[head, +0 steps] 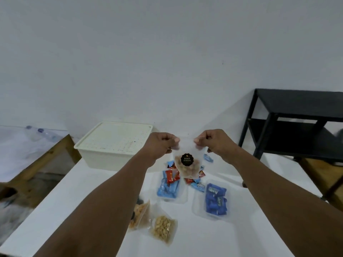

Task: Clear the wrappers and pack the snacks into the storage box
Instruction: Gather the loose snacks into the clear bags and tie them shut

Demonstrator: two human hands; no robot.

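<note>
My left hand (161,143) and my right hand (213,140) pinch the two top corners of a clear biscuit pouch (187,165) with a round black label, held up above the white table (204,236). A cream storage box (115,143) with its lid on stands at the back left of the table. Below the pouch lie small red and blue snack bars (171,178), some in a clear tray (169,188). Another clear tray (216,200) holds dark blue packs. Near the front lie a bag of nuts (163,227) and a bag of orange chips (140,213).
A black metal shelf (297,123) stands to the right, beyond the table. A wooden frame (42,164) and plastic bottles (42,134) are at the left. A plain white wall rises behind the table.
</note>
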